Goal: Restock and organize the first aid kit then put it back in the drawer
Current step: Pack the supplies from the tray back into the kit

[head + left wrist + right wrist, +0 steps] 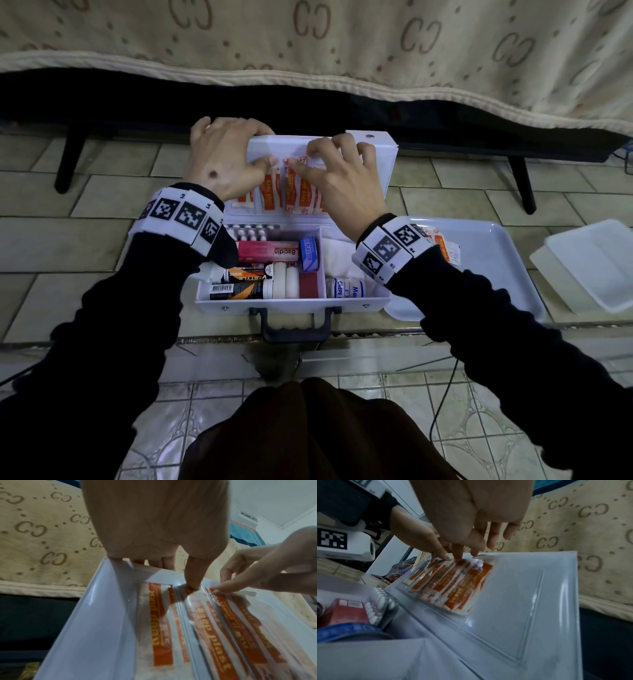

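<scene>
Two hands work at the raised lid of the first aid kit (pixel 383 161) in the head view. This white case lies open on the tiled floor, long axis running left to right, dark carry handle (pixel 296 329) pointing toward the person and the lid standing up on the far side, near the bed's blanket (pixel 342 41). The left hand (pixel 226 157) curls its fingers over the lid's top edge and gripping it, thumb down on the plaster strips (pixel 298 192). The right hand (pixel 342 174) has loosely bent fingers, its index tip pressing the strips. The orange-and-white strips stand upright, side by side, in the lid's pocket. The base holds tubes, a pink box (pixel 267 251), a blister pack and bandage rolls in compartments. A white tray (pixel 496 260) lies just right of the kit, partly under its corner.

From the left wrist, the strips (pixel 212 635) sit behind clear film, lettering running lengthwise; the lid wall (pixel 96 615) rises on the left, and bare lid lies between it and the strips.

From the right wrist, the strips (pixel 453 584) fill the lid's left part; the pocket's right part (pixel 522 595) is bare white plastic.
</scene>
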The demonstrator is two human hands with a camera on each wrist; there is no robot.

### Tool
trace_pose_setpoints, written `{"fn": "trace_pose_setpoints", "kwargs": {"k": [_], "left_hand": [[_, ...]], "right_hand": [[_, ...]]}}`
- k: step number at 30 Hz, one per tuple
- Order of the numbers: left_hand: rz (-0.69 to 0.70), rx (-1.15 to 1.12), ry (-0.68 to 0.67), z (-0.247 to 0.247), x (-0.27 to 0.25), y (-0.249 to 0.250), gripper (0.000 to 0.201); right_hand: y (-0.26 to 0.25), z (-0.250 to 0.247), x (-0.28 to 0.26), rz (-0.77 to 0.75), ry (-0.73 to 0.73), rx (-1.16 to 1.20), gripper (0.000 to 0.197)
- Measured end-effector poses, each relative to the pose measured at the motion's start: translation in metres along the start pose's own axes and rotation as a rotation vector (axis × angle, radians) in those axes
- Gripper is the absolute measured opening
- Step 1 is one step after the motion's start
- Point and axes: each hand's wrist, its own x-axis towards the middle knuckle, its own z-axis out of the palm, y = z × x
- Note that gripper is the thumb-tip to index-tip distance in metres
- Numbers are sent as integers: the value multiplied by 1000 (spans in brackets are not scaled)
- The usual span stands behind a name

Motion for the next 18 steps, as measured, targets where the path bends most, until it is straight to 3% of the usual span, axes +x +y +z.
{"fn": "trace_pose_setpoints", "kwargs": {"k": [8,11,18], "left_hand": [[-12,16,-21,-3,-1,3,35],[-37,34,-32,-6,0,8,37],[18,-13,-37,-3,10,16,43]], "right_hand": [[-1,-9,2,152,-254,228,44],[4,-24,0,301,-194,363,49],[102,-49,-27,684,-453,519,27]]}}
